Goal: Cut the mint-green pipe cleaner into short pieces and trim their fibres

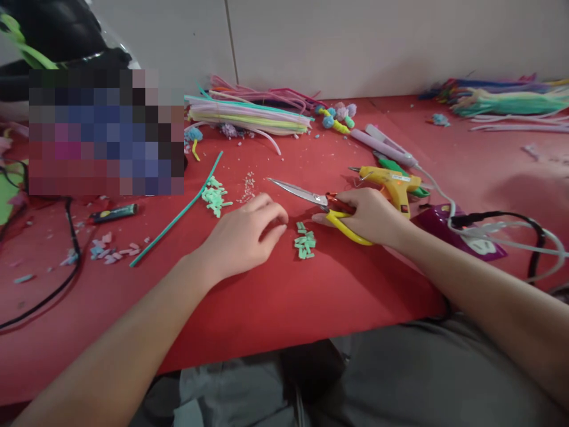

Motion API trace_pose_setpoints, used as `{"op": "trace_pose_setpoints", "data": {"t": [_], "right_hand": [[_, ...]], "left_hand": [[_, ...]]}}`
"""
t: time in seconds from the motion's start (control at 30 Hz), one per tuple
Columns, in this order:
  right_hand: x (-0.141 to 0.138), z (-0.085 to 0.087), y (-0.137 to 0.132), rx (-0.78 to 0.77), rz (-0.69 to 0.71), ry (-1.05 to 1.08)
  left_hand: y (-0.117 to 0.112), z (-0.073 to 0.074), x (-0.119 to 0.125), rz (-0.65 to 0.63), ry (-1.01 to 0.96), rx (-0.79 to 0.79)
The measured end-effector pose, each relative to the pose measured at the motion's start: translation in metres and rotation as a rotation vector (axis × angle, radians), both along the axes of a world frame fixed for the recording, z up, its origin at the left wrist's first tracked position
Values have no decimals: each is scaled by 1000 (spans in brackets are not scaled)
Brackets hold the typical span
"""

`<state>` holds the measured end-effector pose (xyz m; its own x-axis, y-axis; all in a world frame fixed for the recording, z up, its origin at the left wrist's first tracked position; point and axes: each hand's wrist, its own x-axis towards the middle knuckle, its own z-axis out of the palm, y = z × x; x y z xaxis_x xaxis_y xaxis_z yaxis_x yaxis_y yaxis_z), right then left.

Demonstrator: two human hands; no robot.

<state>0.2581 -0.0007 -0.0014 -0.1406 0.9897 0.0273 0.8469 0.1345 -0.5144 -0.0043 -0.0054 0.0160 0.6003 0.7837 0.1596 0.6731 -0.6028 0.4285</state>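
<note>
My right hand (368, 213) grips a pair of scissors (302, 193) by its yellow and red handles. The blades point left and look closed or nearly so. My left hand (249, 234) rests low over the red table, fingers loosely bent, thumb a little apart from them and nothing visible between. Between the two hands lies a small pile of cut green pieces (304, 242). A larger pile of similar green pieces (215, 196) sits beyond my left hand. Beside that pile runs a long green pipe cleaner (178, 216), lying diagonally.
Bundled pipe cleaners (253, 115) lie against the wall, with more at the right (511, 101). A yellow glue gun (391, 181), a lilac corded tool (384, 147) and a purple power strip (466, 231) with cables stand near my right arm. A black cable (73, 249) crosses the left.
</note>
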Motion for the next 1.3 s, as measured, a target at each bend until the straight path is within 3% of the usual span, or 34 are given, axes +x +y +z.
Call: {"op": "trace_pose_setpoints", "data": {"t": [0.33, 0.7, 1.3], "right_hand": [[0, 0, 2, 4, -1, 47], [0, 0, 4, 8, 8, -1], [0, 0, 5, 9, -3, 11]], "left_hand": [[5, -12, 28, -96, 135, 94], [12, -14, 20, -52, 79, 158], [10, -16, 29, -60, 121, 114]]}}
